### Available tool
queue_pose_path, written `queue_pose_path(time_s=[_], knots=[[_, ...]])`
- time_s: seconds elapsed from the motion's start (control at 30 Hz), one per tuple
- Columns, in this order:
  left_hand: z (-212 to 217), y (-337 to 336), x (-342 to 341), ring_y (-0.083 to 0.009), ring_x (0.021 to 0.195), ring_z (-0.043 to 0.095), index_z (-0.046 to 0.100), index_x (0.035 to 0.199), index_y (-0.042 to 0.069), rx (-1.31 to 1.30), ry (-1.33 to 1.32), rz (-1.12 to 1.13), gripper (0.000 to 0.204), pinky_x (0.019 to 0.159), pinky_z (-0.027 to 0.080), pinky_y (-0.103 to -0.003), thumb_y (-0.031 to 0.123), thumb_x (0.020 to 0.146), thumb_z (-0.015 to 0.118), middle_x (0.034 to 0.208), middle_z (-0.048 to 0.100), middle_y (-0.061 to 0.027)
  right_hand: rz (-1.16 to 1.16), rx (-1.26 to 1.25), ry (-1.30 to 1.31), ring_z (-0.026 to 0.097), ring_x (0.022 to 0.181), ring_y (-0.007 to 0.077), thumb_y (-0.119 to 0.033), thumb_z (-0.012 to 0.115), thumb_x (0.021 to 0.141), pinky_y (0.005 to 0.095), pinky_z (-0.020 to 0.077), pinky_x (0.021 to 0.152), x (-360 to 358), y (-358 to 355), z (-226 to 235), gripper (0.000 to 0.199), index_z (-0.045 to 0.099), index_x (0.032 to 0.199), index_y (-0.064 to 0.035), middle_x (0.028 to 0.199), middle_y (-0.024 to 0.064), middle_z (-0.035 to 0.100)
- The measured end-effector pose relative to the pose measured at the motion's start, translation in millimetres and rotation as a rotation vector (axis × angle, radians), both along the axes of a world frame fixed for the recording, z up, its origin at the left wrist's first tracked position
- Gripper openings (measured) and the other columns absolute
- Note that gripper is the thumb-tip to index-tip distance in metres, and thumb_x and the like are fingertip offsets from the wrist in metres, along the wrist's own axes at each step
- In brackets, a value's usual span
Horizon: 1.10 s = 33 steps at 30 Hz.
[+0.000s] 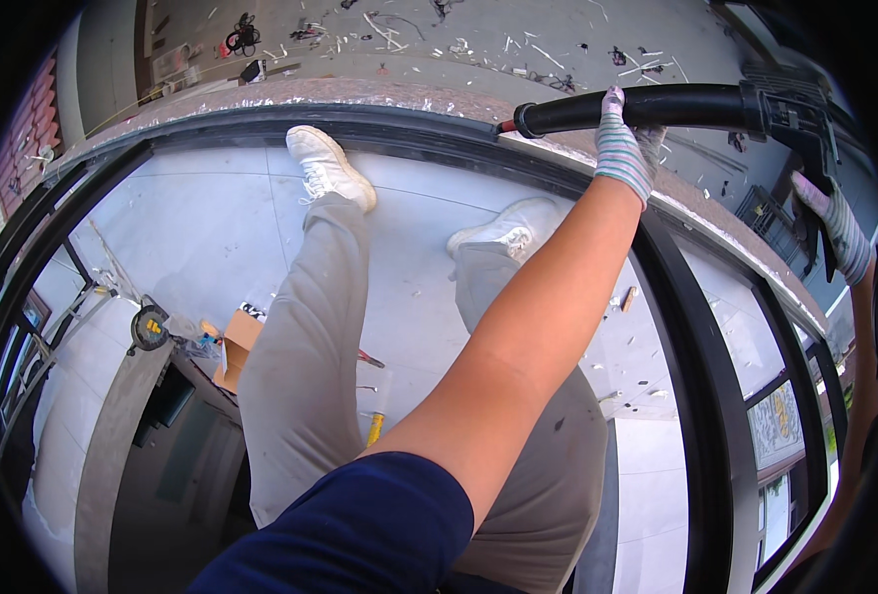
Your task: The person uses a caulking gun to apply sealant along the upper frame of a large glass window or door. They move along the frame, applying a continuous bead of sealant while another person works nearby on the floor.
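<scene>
A black caulking gun (696,107) lies roughly level across the upper right, its long barrel pointing left. My left hand (625,148), in a striped, stained glove, is closed around the barrel from below, thumb on top. At the gun's rear, my right hand (837,223), gloved alike, grips the handle and trigger part; some fingers are hidden. The gun's reddish nozzle tip (505,127) is at the dark frame sill (409,139), just above or against it; I cannot tell which.
My white shoes (325,168) stand on pale floor tiles (211,213) inside the sill. Black frame posts (691,396) rise at right. A cardboard box (238,348), a yellow-handled tool (375,428) and a tape measure or similar round item (150,327) sit left. Scraps litter the ground (459,45) beyond.
</scene>
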State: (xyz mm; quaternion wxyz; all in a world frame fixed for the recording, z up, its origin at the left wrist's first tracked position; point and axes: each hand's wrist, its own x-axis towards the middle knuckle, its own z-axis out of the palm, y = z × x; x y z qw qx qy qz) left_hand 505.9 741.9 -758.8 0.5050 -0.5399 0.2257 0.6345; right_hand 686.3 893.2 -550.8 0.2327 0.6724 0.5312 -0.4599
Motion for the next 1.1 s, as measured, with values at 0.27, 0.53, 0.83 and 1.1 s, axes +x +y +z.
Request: queue_pose_path(time_s=[0.27,0.53,0.83,1.1], knots=[[3,0,17,-0.0315,0.116,0.056,0.050,0.127,0.001,-0.007,-0.027,-0.018,0.057,0.101,0.052,-0.049,0.033,0.086,0.073,0.126,0.055,-0.0161,-0.192,-0.190,0.256,0.065,0.072,0.0143,-0.054,0.075,0.081,0.0292,0.0555,0.073,11,-5,1,0.052,0.067,0.096,-0.0052,0.078,0.0044,0.066],[7,2,33,-0.0304,0.112,0.058,0.053,0.123,0.004,0.025,-0.028,-0.007,0.053,0.098,0.054,-0.047,0.034,0.085,0.075,0.121,0.058,-0.0140,-0.075,-0.148,0.152,0.068,0.081,0.0152,-0.050,0.075,0.083,0.0305,0.0552,0.080,48,14,-5,0.052,0.067,0.105,-0.0043,0.087,0.0058,0.069],[12,4,57,-0.0284,0.107,0.060,0.057,0.118,0.007,0.047,-0.057,-0.005,0.047,0.095,0.055,-0.046,0.034,0.084,0.075,0.116,0.060,-0.0113,0.067,0.034,-0.016,0.066,0.077,0.0134,-0.050,0.076,0.083,0.0282,0.0536,0.075,70,11,2,0.055,0.063,0.112,-0.0052,0.084,0.0044,0.067],[14,5,81,-0.0288,0.111,0.058,0.055,0.120,0.007,0.080,-0.113,0.001,0.048,0.098,0.052,-0.049,0.034,0.085,0.074,0.119,0.058,-0.0116,0.016,-0.015,0.002,0.059,0.054,0.0117,-0.050,0.076,0.083,0.0245,0.0481,0.049,103,20,2,0.046,0.063,0.096,-0.0081,0.069,0.0022,0.060]])
